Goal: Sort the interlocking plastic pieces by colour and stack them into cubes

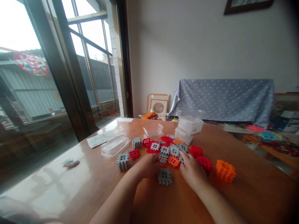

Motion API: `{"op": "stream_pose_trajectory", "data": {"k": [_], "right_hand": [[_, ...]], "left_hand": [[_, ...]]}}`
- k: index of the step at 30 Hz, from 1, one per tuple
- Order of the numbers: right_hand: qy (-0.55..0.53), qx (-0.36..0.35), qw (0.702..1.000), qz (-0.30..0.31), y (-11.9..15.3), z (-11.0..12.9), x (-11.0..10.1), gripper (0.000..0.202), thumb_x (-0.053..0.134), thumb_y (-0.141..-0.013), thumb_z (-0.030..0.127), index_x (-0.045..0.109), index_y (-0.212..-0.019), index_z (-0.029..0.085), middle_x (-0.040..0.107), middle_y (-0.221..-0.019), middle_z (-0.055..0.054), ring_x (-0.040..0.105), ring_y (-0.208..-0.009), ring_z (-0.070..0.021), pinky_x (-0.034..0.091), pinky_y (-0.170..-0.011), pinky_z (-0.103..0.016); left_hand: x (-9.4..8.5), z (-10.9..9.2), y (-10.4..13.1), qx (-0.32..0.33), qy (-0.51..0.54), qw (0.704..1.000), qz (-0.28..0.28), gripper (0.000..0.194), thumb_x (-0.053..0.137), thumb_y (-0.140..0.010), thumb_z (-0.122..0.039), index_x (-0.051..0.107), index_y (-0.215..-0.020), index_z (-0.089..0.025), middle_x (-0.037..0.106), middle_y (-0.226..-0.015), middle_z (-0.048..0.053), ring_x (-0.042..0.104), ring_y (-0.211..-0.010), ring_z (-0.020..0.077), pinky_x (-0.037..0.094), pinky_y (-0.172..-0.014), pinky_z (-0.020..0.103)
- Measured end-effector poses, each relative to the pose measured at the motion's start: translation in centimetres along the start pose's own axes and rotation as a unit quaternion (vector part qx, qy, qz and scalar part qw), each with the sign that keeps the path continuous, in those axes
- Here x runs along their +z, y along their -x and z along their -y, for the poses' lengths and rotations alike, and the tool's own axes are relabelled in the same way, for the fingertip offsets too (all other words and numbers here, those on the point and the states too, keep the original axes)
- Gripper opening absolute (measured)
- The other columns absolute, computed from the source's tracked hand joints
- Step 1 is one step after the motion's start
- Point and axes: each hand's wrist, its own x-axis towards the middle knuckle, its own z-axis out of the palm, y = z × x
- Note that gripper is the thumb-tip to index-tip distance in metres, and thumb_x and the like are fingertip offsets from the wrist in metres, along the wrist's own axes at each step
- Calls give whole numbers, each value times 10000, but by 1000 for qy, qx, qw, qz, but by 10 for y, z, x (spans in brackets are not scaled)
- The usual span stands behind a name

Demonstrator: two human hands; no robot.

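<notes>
My left hand is closed at the near left side of a loose pile of plastic interlocking blocks. Its curled fingers hide whatever is in them; a grey block lies right beside the fingertips. My right hand reaches in from the other side, fingers stretched out and apart, its tips at the pile's edge next to an orange block. Between my wrists, a grey block stack rests on the table. Red blocks lie just beyond my right hand.
An orange stack stands at right, a grey stack at left. Clear lids, an open clear box and stacked plastic boxes sit behind. Left on the table are a paper and a small packet.
</notes>
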Motion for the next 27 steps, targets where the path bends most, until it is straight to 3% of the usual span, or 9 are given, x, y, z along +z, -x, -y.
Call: {"op": "stream_pose_trajectory", "data": {"k": [8, 16, 27], "right_hand": [[49, 18, 997, 51, -1, 1, 0, 581, 440, -901, 120, 461, -1479, 175, 652, -1289, -177, 673, -1052, -278, 472, -790, -337], [50, 22, 998, 30, -2, -3, 7, 669, 466, -857, 89, 401, -1515, 190, 633, -1311, -194, 679, -1010, -268, 467, -768, -332], [33, 5, 999, 25, -6, -8, 11, 499, 466, -913, 125, 526, -1408, 146, 625, -1209, -184, 660, -997, -251, 457, -773, -310]], "left_hand": [[-1, -5, 3, 8, -13, 1000, -7, 66, 506, -738, -211, 563, -734, -177, 558, -671, -20, 450, -612, 117, 248, -518, 243], [0, -6, 3, -8, -22, 1000, -10, 78, 538, -755, -229, 589, -756, -171, 580, -703, -8, 474, -638, 126, 263, -539, 243], [-2, -11, 5, -20, -26, 999, -1, 98, 536, -757, -231, 615, -767, -174, 585, -682, -9, 472, -618, 128, 267, -545, 252]]}}
